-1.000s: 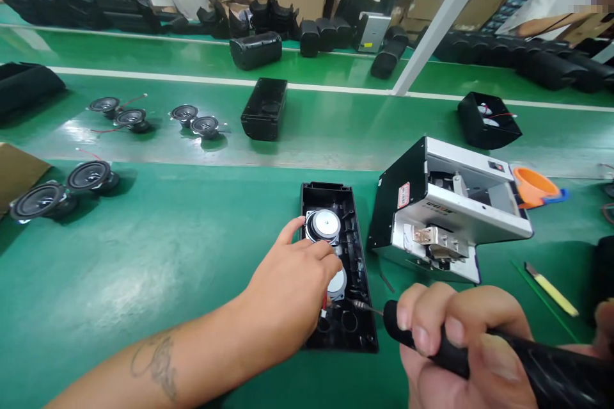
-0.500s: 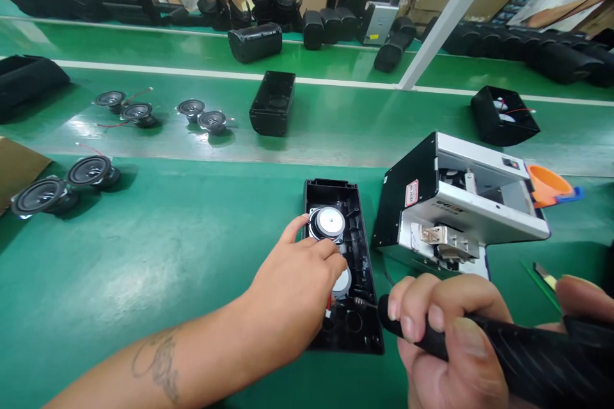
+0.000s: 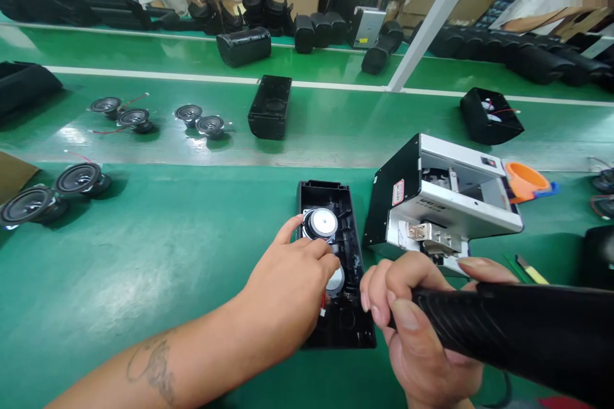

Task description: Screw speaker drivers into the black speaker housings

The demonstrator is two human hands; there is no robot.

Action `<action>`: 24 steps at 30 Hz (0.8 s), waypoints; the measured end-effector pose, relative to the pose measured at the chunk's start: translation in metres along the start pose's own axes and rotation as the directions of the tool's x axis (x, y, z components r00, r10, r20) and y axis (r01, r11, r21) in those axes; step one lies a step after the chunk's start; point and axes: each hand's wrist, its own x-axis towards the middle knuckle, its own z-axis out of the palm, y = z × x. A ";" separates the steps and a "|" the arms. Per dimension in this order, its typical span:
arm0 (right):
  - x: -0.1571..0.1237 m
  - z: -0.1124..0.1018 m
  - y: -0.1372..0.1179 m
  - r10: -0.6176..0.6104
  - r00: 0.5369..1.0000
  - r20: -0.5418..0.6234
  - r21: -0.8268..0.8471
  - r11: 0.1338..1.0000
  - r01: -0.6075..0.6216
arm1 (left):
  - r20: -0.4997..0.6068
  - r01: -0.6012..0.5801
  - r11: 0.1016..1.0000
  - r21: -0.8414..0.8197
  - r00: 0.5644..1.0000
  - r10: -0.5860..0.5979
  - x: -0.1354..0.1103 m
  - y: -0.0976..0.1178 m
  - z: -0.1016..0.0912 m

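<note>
An open black speaker housing [image 3: 354,230] lies on the green table in front of me, with two round speaker drivers [image 3: 320,224] seated in it. My left hand [image 3: 292,284] rests over the housing, fingers pressing on the drivers. My right hand [image 3: 412,326] is closed around a black electric screwdriver [image 3: 518,326], held low at the housing's right edge; its tip is hidden behind my fingers.
A grey and black screw feeder machine [image 3: 441,201] stands right of the housing, an orange cup [image 3: 525,180] behind it. Loose speaker drivers [image 3: 77,180] lie at left. More drivers [image 3: 199,120] and black housings [image 3: 269,107] ride the conveyor. Other people stand beyond.
My right hand has brought the screwdriver left and closer to the housing, so its tip is now hidden behind my fingers. My left hand stays on the drivers.
</note>
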 end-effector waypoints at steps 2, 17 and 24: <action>-0.001 -0.003 0.003 -0.014 0.999 0.036 0.011 1.000 0.014 | -0.014 -0.031 0.999 0.014 0.999 0.031 0.001 -0.001 -0.003; -0.011 0.007 0.017 -0.007 0.999 -0.042 -0.092 0.996 0.003 | -0.167 -0.253 0.863 0.437 0.920 0.355 0.012 -0.020 -0.018; 0.033 -0.017 -0.037 -0.265 0.895 -0.359 -0.120 0.964 0.237 | -0.004 -0.493 0.753 0.436 0.835 0.550 0.055 -0.032 -0.026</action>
